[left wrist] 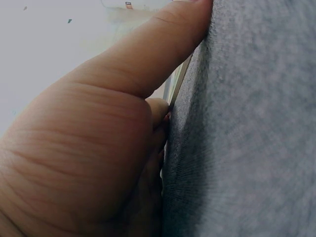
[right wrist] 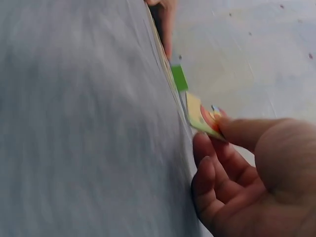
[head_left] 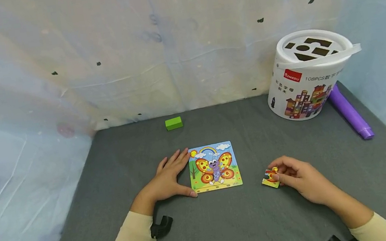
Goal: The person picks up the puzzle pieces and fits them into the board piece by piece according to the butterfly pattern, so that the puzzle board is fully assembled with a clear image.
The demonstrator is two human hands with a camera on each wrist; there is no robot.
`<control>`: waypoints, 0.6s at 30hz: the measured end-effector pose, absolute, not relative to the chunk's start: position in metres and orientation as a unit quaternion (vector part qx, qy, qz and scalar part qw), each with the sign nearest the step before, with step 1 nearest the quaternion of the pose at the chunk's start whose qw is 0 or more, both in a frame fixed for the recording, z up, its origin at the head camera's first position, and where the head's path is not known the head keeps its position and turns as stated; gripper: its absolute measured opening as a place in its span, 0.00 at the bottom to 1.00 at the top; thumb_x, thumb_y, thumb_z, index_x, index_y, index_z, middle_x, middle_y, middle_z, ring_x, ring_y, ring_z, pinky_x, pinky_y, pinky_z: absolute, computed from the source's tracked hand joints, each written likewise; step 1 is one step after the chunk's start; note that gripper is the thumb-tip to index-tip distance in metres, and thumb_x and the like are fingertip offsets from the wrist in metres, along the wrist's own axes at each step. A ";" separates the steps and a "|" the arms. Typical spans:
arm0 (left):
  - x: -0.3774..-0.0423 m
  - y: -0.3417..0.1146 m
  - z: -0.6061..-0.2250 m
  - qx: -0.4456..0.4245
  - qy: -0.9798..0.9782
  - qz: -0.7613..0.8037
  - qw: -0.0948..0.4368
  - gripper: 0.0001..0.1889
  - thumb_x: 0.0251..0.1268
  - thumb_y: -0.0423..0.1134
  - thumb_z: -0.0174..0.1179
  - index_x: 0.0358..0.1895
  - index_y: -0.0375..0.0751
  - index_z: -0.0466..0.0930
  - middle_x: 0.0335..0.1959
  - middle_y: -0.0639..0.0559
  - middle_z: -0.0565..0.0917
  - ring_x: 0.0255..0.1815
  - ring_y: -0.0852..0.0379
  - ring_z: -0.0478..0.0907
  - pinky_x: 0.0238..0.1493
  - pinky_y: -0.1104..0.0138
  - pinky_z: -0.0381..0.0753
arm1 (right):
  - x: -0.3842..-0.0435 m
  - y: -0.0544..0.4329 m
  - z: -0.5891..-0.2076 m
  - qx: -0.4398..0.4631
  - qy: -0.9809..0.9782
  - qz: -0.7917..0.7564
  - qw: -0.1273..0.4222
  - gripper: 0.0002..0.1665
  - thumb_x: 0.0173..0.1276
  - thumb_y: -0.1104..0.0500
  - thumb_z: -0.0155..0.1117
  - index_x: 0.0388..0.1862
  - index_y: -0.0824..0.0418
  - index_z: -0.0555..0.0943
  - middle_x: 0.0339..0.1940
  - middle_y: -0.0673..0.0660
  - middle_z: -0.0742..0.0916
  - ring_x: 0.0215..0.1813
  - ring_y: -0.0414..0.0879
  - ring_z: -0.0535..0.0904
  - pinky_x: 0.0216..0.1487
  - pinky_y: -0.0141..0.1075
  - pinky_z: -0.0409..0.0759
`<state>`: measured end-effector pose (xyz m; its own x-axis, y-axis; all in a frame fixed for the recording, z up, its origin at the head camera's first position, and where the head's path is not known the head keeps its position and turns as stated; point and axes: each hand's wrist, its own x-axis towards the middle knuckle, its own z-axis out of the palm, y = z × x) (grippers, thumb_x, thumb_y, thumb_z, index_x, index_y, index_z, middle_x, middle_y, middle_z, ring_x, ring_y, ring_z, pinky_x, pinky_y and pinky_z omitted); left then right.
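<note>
A square butterfly picture board [head_left: 232,164] lies flat on the grey cloth, showing a purple butterfly with yellow and red wings under a rainbow. My left hand [head_left: 171,177] rests at its left side with fingers and thumb spread, index fingertip near the upper left corner and thumb tip at the lower left corner. To the right of the board, my right hand [head_left: 295,178] pinches a small jigsaw puzzle piece [head_left: 269,182] between thumb and fingers. In the right wrist view this puzzle piece [right wrist: 195,109] is yellow and green with a red-orange pattern, partly hidden by the thumb.
A green block [head_left: 173,123] sits behind the board. At the back right stands a white bucket [head_left: 298,81] with a shape-cut lid, and a purple tube [head_left: 351,112] lies beside it. Pale sheeting [head_left: 128,80] hangs behind the table and at both sides.
</note>
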<state>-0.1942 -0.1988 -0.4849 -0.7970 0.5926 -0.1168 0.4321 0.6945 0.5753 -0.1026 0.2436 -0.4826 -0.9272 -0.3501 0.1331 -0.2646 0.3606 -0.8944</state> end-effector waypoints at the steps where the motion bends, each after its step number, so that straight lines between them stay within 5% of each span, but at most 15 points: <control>1: -0.194 -0.198 -0.485 0.283 0.908 0.272 0.148 0.71 0.50 0.71 0.81 0.92 0.50 0.48 0.91 0.55 0.45 0.90 0.48 0.35 0.82 0.39 0.28 | -0.103 0.240 -0.483 -0.187 0.828 -0.528 0.031 0.12 0.82 0.66 0.67 0.61 0.61 0.85 0.44 0.51 0.90 0.36 0.47 0.87 0.36 0.39 0.86; 9: -0.195 -0.198 -0.487 0.286 0.908 0.268 0.146 0.70 0.51 0.71 0.81 0.92 0.50 0.48 0.91 0.55 0.44 0.90 0.48 0.34 0.82 0.39 0.29 | -0.111 0.216 -0.481 -0.156 0.824 -0.545 0.023 0.12 0.80 0.64 0.71 0.57 0.64 0.82 0.35 0.52 0.86 0.31 0.48 0.84 0.32 0.38 0.83; 18: -0.195 -0.199 -0.487 0.285 0.909 0.269 0.145 0.70 0.50 0.71 0.82 0.92 0.50 0.48 0.91 0.55 0.44 0.90 0.48 0.34 0.82 0.40 0.28 | -0.128 0.186 -0.485 -0.152 0.798 -0.583 0.025 0.08 0.81 0.66 0.68 0.55 0.65 0.85 0.38 0.57 0.86 0.33 0.50 0.86 0.34 0.40 0.87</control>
<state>-0.1950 -0.1988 -0.4869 -0.7956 0.5956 -0.1108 0.4397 0.6935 0.5707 -0.1283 0.1860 -0.4850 -0.9525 -0.2719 0.1372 -0.2134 0.2746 -0.9376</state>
